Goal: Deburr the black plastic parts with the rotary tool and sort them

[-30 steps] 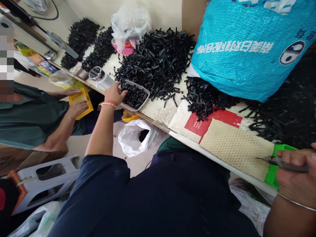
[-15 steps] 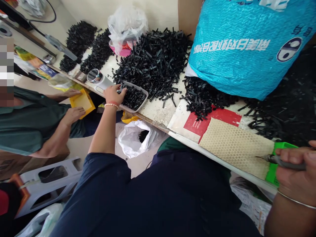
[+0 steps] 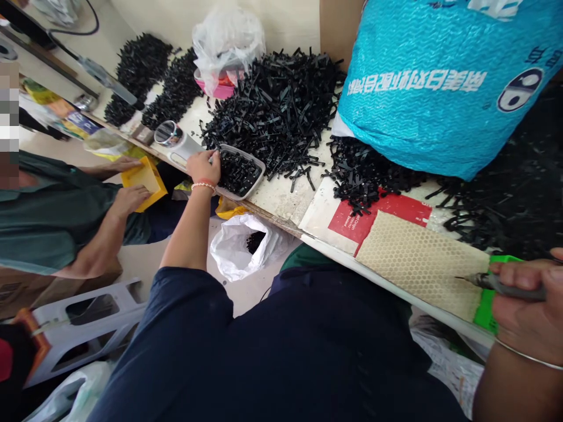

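Note:
At the near left rim of a clear plastic tub (image 3: 251,191) is my left hand (image 3: 204,166), with thumb and fingertips pinched together. Anything between those fingertips is too small to make out. Small black strip-shaped parts (image 3: 237,171) fill the tub. At the far right, my right hand (image 3: 525,302) is closed around a grey-handled pointed tool (image 3: 499,286) with a thin tip. That tip is over a cream honeycomb-patterned sheet (image 3: 413,258), which reaches a bright green frame or tray (image 3: 486,305), partly hidden by the hand.
Heaps of black parts (image 3: 281,111) cover much of the bench. A big blue bag (image 3: 422,111) stands on the right. A white cup-like device (image 3: 176,140) is left of the tub. A co-worker's hands hold a yellow frame (image 3: 147,181). Below lies an open white sack (image 3: 233,249).
The fingers of my left hand, spread over the tub half a second ago, have come together and drawn back to its left rim. My right hand and its tool have barely moved.

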Tool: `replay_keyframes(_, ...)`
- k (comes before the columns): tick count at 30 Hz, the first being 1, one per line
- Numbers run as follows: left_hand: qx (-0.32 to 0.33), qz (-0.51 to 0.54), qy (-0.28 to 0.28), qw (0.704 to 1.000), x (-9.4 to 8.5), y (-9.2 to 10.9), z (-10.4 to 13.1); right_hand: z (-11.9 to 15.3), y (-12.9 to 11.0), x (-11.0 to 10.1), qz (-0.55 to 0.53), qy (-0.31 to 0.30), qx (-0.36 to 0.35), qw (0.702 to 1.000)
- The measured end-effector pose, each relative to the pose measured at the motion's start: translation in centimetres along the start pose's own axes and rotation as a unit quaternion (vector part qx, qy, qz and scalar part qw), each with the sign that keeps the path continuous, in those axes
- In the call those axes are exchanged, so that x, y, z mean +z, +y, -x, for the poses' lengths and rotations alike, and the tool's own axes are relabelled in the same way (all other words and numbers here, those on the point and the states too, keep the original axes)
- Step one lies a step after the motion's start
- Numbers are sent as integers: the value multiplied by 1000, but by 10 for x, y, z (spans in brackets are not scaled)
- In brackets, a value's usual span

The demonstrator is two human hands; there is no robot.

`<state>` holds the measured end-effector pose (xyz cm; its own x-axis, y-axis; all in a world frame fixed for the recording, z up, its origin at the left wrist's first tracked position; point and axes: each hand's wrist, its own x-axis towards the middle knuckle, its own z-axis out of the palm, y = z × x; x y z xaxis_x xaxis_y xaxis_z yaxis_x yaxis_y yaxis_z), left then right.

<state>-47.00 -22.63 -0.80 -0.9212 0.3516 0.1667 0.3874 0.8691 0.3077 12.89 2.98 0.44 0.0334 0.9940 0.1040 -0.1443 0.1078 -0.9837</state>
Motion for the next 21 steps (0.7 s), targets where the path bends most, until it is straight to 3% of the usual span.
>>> replay_keyframes(3, -37, 5, -19, 999, 1, 1, -21, -1, 3, -2, -12, -62, -17, 998)
replay_keyframes(9, -61, -15, -79, 995, -4, 11, -46, 6, 2, 2, -4, -41, -31, 999)
replay_keyframes(15, 37, -13, -120, 992, -2, 17, -47, 1, 8, 2, -11, -50, -26, 998)
replay_keyframes(21, 113, -33, -110, 987, 7, 1, -56, -3, 9, 13, -19, -42, -23, 999)
